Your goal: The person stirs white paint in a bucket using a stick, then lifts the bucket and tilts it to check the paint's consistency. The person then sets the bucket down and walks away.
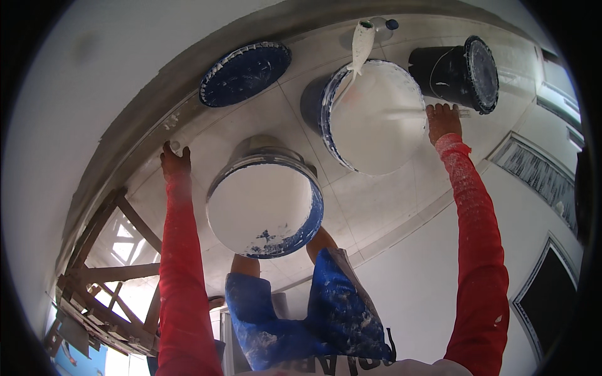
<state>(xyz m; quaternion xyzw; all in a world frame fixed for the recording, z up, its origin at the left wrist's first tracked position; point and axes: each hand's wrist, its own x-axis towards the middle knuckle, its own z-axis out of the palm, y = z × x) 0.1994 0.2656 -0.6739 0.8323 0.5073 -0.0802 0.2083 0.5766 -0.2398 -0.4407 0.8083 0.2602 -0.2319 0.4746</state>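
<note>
"Wondering where that pale rod [464, 113] is, and which hand's on it?"

"Right hand [444, 122] has fingers wrapped round it, blurry end over the big white-filled bucket [312, 103]. Left hand [176, 163] is near the wall [81, 69], can't tell if it's gripping anything. Second bucket [313, 213]'s by the legs [246, 266]."

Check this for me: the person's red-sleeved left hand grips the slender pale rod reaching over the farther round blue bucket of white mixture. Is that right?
Not quite: the head view shows the red-sleeved right hand gripping the slender pale rod reaching over the farther round blue bucket of white mixture.
</note>
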